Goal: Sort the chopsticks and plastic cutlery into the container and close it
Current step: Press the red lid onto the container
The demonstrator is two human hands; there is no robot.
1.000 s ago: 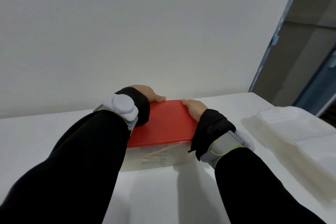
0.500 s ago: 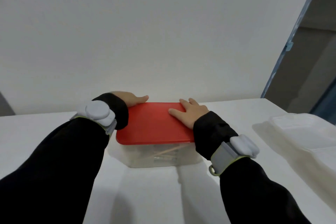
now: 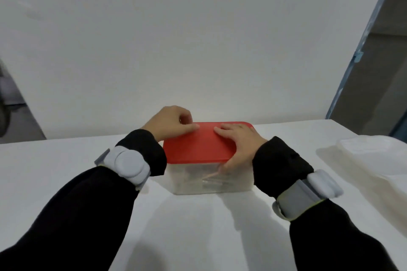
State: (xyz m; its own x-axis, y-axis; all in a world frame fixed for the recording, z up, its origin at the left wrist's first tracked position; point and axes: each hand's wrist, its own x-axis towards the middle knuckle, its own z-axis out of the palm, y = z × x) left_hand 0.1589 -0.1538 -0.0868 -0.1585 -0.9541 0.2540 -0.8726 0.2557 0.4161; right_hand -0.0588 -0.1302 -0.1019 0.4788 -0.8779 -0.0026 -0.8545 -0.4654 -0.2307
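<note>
A clear plastic container (image 3: 193,182) stands on the white table (image 3: 55,160) with a red lid (image 3: 198,147) lying on top of it. Through its front wall I see chopsticks and cutlery (image 3: 209,179) inside, blurred. My left hand (image 3: 169,122) rests at the lid's far left corner, fingers curled and thumb pressed flat on the lid. My right hand (image 3: 240,147) lies on the lid's right side, fingers spread on top and thumb hooked down over the near right edge against the container wall.
A white translucent foam tray (image 3: 374,160) lies at the right side of the table. A plain white wall rises right behind the container. A blue door frame (image 3: 352,61) and a dark opening stand at the far right.
My left hand has lifted from flat along the lid's left edge to curled at the far corner. My right hand has slid nearer and its thumb now wraps the lid's front right edge.
</note>
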